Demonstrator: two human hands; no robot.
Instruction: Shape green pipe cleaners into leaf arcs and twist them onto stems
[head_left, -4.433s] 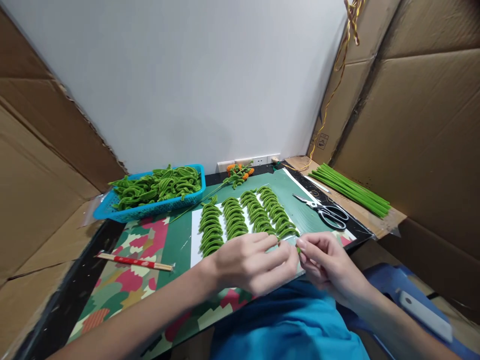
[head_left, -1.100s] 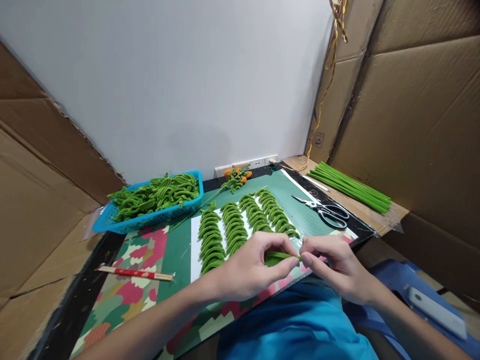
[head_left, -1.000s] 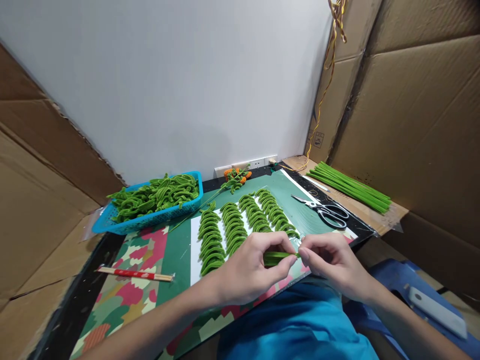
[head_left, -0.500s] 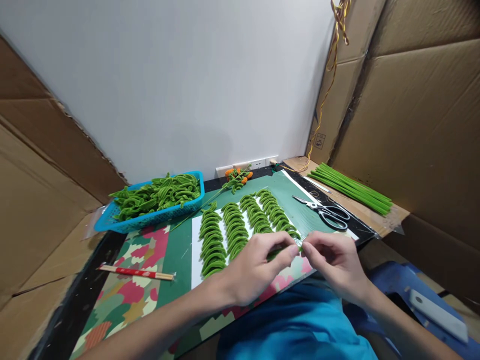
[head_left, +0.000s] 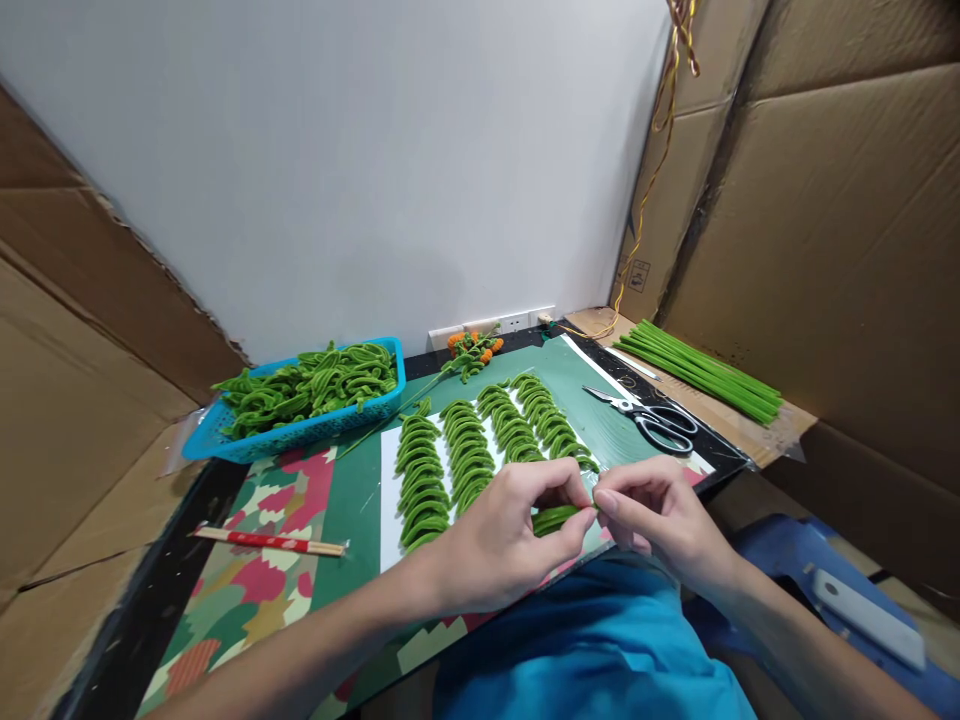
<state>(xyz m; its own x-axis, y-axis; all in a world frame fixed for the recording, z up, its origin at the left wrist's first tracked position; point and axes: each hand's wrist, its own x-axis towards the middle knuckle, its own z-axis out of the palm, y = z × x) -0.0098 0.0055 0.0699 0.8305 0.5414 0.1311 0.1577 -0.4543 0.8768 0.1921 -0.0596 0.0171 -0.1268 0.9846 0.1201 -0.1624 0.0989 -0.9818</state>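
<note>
My left hand (head_left: 517, 535) and my right hand (head_left: 667, 515) meet tip to tip over the near right corner of the white sheet (head_left: 391, 500). Thumb and fingers of both are pinched on a small green pipe cleaner piece (head_left: 596, 506), mostly covered by the fingertips. Beneath my left hand more green strands show, and whether they belong to the held piece I cannot tell. On the sheet lie several rows of curved green pipe cleaner leaves (head_left: 424, 480), overlapping one another.
A blue basket (head_left: 300, 440) heaped with green leaves stands at the left. Black-handled scissors (head_left: 652, 418) lie right of the sheet, near a bundle of green pipe cleaners (head_left: 701, 370). Wrapped chopsticks (head_left: 270, 542) rest at left. An orange flower piece (head_left: 474, 350) lies at the back.
My right fingers have shifted slightly left and closed up against my left fingertips. More green shows under my left hand. The view has tilted a little.
</note>
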